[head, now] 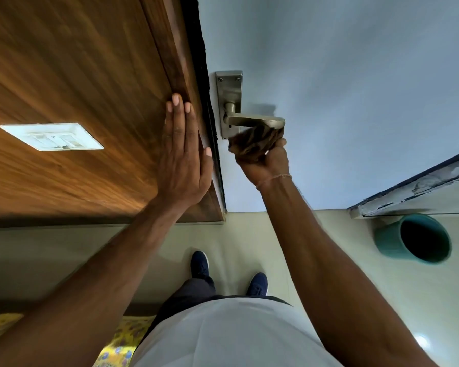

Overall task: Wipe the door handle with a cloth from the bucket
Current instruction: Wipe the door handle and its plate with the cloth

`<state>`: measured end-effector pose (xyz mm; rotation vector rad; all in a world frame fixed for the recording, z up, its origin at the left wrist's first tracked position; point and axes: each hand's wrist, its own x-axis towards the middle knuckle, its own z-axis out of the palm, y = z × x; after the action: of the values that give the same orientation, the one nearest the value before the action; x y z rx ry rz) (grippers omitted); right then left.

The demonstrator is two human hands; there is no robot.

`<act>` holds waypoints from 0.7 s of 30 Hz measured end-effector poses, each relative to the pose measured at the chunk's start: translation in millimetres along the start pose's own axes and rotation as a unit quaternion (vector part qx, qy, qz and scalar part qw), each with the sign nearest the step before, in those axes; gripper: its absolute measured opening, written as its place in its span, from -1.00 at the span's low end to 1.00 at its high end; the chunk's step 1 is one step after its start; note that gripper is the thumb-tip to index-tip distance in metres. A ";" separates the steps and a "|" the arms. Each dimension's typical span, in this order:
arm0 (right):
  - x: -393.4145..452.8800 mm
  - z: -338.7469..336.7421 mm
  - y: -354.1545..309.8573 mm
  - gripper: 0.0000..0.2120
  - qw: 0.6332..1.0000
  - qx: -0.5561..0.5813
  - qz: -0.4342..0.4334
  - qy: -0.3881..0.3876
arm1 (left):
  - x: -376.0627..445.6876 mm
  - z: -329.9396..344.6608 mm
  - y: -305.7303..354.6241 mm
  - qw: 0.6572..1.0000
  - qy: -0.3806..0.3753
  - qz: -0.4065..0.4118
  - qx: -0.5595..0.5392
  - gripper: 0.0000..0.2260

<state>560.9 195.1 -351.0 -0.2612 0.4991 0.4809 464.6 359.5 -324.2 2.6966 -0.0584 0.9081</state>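
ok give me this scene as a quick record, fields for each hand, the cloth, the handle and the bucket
left hand: flat, fingers straight, pressed on the wooden panel
right hand: grips the cloth
cloth: brown, bunched, held against the underside of the lever
door handle: metal lever on a backplate, on the pale blue door
bucket: teal, on the floor, right of the person; inside dark

The door handle (255, 120) juts rightward from its metal plate (229, 102) on the pale door (355, 88). Its underside is taken up by the cloth (255, 145) gripped in the right hand (263, 162). Bare door is seen above and to the right of the lever. To the left, the wooden frame (180, 62) is covered by the flat left hand (183, 157). Low on the right, the floor is occupied by a teal bucket (414, 238).
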 end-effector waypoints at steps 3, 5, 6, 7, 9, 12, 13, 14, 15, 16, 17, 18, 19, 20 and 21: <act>-4.8 25.0 -0.4 -0.53 0.996 0.086 -0.026 -0.006 | 0.2 -0.1 -3.3 1.000 -0.001 0.010 -0.006 -0.35; -13.9 31.0 -0.8 -0.47 0.989 0.142 -0.043 -0.005 | 0.3 0.4 -5.8 1.000 -0.003 0.015 -0.010 -0.34; -19.9 32.1 0.0 -0.39 0.987 0.150 -0.048 -0.017 | 0.1 0.9 -6.8 1.000 -0.003 0.016 -0.012 -0.34; -22.3 30.6 1.5 -0.36 0.989 0.141 -0.048 -0.020 | 0.2 1.1 -7.7 1.000 -0.002 0.018 -0.013 -0.33; -24.4 29.0 7.3 -0.41 0.995 0.088 -0.042 -0.030 | 0.2 1.5 -8.4 1.000 0.002 0.021 -0.017 -0.33; -18.2 34.0 20.3 -0.46 0.999 -0.013 -0.049 -0.016 | 0.5 1.1 -9.6 1.000 0.001 0.023 -0.019 -0.33; -17.1 37.0 25.9 -0.51 0.998 -0.038 -0.053 -0.002 | 0.4 0.6 -10.1 1.000 0.000 0.024 -0.018 -0.33; -16.1 38.3 31.2 -0.54 0.997 -0.053 -0.049 0.013 | 0.3 0.2 -11.3 1.000 -0.001 0.025 -0.018 -0.33; -16.2 38.4 35.3 -0.57 0.997 -0.062 -0.044 0.019 | 0.2 -0.2 -12.5 1.000 -0.002 0.026 -0.017 -0.33; -16.8 37.4 38.1 -0.59 0.997 -0.067 -0.038 0.022 | -0.2 -0.3 -13.3 1.000 -0.003 0.027 -0.016 -0.33; -16.2 35.4 39.2 -0.61 0.997 -0.063 -0.032 0.016 | 0.0 -0.3 -14.3 0.999 -0.004 0.028 -0.015 -0.33; -16.8 34.1 38.0 -0.62 0.998 -0.059 -0.030 0.008 | 0.0 -0.1 -14.5 0.999 -0.005 0.030 -0.016 -0.33; -17.1 32.3 34.1 -0.62 0.998 -0.051 -0.033 0.004 | 0.1 -0.1 -14.2 0.999 -0.005 0.031 -0.019 -0.33; -16.6 30.1 27.2 -0.61 0.999 -0.035 -0.037 0.006 | -0.2 0.3 -14.0 0.999 -0.004 0.032 -0.023 -0.32; -15.9 26.3 18.8 -0.60 0.999 -0.013 -0.047 0.010 | -0.2 0.3 -13.9 0.999 -0.004 0.032 -0.026 -0.33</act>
<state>549.6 214.5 -322.8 -0.3141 0.4976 0.3936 466.4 372.7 -328.2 2.6646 -0.1674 0.9005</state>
